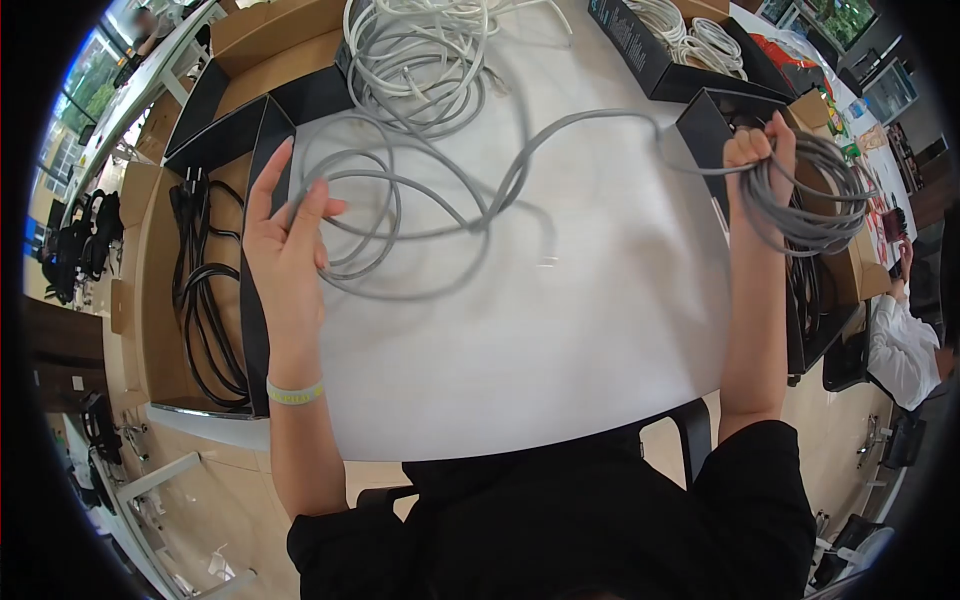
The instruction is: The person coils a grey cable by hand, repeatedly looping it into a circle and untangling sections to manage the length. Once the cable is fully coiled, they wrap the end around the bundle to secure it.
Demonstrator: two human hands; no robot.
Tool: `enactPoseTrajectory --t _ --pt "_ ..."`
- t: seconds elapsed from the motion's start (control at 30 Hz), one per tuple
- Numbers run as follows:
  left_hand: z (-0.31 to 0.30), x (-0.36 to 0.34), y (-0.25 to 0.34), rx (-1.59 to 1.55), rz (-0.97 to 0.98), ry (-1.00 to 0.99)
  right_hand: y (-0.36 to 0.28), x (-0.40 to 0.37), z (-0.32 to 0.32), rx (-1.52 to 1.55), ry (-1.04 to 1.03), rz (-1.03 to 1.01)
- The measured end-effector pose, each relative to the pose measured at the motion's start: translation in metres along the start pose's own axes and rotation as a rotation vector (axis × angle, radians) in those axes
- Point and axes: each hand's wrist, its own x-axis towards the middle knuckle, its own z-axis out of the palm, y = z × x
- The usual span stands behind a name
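A bundle of grey cable (820,200) is coiled in several loops in my right hand (757,160), whose fingers are closed round it. From there one strand runs left across the white table (540,350) to loose grey loops (440,235). My left hand (288,235), with a band on its wrist, is at these loops, its index finger stretched up and the cable passing between thumb and fingers. A tangle of white and grey cables (420,70) lies at the table's far side.
A box with black power cables (205,300) stands on the left, an empty open box (270,70) behind it. At the back right is a box of white cables (690,40); another box (810,310) lies under my right forearm. A person in white (900,345) sits far right.
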Motion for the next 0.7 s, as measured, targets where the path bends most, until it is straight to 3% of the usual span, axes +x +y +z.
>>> enactPoseTrajectory --t 0.03,0.13,0.17,0.3,0.37,0.4,0.47,0.53,0.6,0.7 --pt "0.0 0.002 -0.006 -0.034 0.016 0.006 -0.003 0.003 -0.003 0.042 0.134 -0.007" --pt "0.012 -0.004 -0.012 -0.102 -0.069 -0.032 0.011 -0.005 0.007 -0.025 0.028 0.037" --pt "0.014 -0.009 -0.007 -0.068 -0.062 -0.103 0.019 -0.01 0.017 -0.011 0.044 0.056" --pt "0.02 -0.012 -0.006 0.08 -0.012 -0.079 0.037 -0.026 0.042 -0.108 0.009 0.109" --pt "0.017 -0.011 -0.017 0.354 0.524 0.106 0.043 -0.031 0.048 -0.103 0.032 0.139" --pt "0.018 -0.014 -0.013 0.352 0.529 0.102 0.045 -0.032 0.05 -0.099 0.054 0.174" --pt "0.02 -0.026 -0.002 0.392 1.13 0.304 0.05 -0.033 0.048 -0.108 0.057 0.173" --pt "0.011 -0.051 -0.001 0.126 1.269 -0.356 0.053 -0.035 0.049 -0.132 0.111 0.19" --pt "0.032 -0.082 0.014 0.268 1.101 -0.844 0.056 -0.038 0.055 -0.134 0.153 0.196" --pt "0.059 -0.093 -0.004 0.488 0.936 -0.996 0.059 -0.042 0.059 -0.154 0.201 0.21"
